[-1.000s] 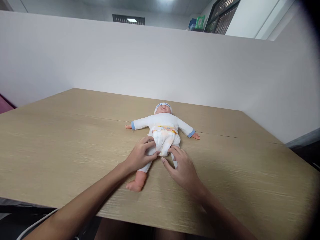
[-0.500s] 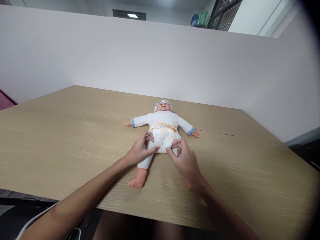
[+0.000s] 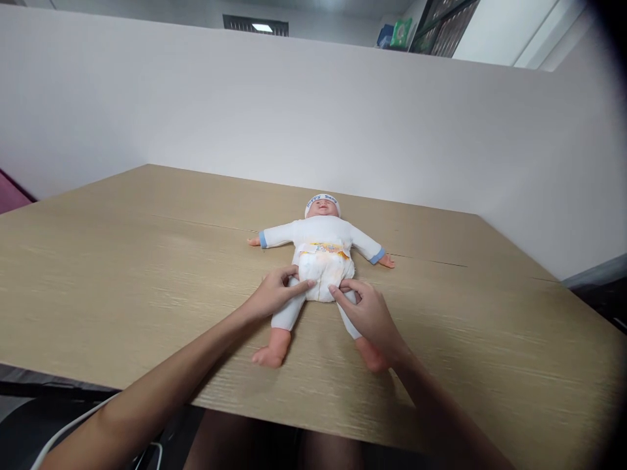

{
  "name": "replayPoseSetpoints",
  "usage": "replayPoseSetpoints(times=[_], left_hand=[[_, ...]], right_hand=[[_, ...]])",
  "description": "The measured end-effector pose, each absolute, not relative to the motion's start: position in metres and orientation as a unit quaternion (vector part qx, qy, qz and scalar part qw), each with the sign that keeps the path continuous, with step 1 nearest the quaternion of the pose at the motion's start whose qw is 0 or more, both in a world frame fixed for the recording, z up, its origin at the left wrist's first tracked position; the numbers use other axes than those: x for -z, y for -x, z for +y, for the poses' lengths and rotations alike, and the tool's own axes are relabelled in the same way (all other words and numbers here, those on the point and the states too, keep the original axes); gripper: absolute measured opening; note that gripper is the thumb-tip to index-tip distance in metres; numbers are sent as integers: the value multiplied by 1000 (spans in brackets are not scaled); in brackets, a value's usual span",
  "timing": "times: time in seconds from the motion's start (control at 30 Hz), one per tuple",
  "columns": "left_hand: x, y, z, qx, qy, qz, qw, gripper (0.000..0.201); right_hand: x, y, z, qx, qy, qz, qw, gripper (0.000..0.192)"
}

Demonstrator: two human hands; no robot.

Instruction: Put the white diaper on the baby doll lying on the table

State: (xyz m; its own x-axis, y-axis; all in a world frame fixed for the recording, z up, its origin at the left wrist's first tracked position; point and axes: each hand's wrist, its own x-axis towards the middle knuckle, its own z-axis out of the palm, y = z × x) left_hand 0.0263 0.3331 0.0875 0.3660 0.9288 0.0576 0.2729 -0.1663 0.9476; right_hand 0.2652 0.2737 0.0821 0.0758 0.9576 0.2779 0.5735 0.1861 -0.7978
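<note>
A baby doll in a white suit with blue cuffs lies on its back, head away from me, arms and legs spread. Around its hips is a white diaper with an orange patterned waistband. My left hand pinches the diaper's leg edge on the left side, thumb on the front and fingers by the doll's thigh. On the other side my right hand has thumb and fingers closed on the opposite leg edge. Its fingertips are partly hidden behind the thumb.
The doll rests on a wide wooden table with a thin seam across it. Behind the table stands a white partition. A white cable runs beside my left forearm at the near edge.
My right hand has shifted slightly right and down, uncovering more of the doll's leg and foot. My left hand has moved a little lower along the diaper's leg edge.
</note>
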Motion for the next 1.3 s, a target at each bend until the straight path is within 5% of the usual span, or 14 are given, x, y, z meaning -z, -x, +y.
replayPoseSetpoints(times=[0.2, 0.4, 0.53, 1.03, 1.3], left_hand=[[-80, -28, 343, -360, -575, 391, 622, 52], [-74, -27, 348, -404, -553, 380, 622, 46], [-72, -26, 349, -428, -584, 402, 561, 46], [-62, 1, 392, -465, -726, 497, 97, 35], [-57, -3, 460, -327, -769, 550, -17, 59]], right_hand=[[-73, -271, 281, -398, 561, -563, 458, 55], [-77, -270, 274, -157, 591, -643, 461, 41], [-77, -270, 275, -18, 541, -686, 486, 34], [-46, -314, 330, 104, 563, -640, 512, 22], [-35, -341, 402, 124, 670, -646, 344, 61]])
